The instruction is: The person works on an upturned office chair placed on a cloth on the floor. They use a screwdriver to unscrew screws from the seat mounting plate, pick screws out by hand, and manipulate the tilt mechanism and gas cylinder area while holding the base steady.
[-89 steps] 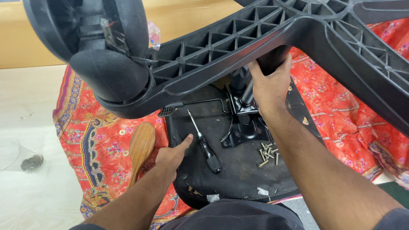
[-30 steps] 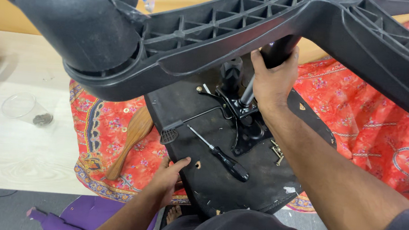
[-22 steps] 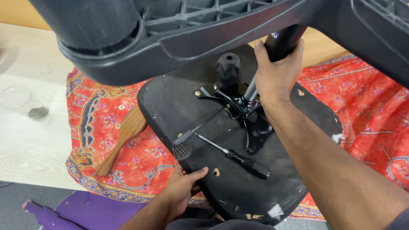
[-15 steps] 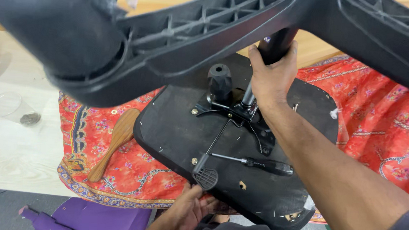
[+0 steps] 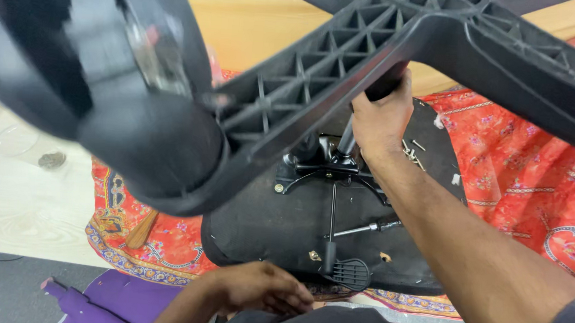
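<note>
Chair base (image 5: 402, 61), black five-arm plastic, held upside-up over the seat, fills the top of the view from 9 to 3 o'clock, with one caster (image 5: 97, 87) looming at 10 o'clock. Right hand (image 5: 379, 117) has its fingers wrapped around the gas-lift column (image 5: 346, 140) just under the hub. Left hand (image 5: 258, 289) at 6 o'clock rests with curled fingers at the near edge of the seat underside (image 5: 276, 228); whether it grips anything cannot be told. Seat lies on a red patterned cloth (image 5: 522, 185). Screwdriver (image 5: 370, 227) and loose screws (image 5: 413, 151) lie on the seat. Judged step: seating the column into the seat mechanism (image 5: 327, 170). Next move likely calls for a straight downward push while the seat is braced.
</note>
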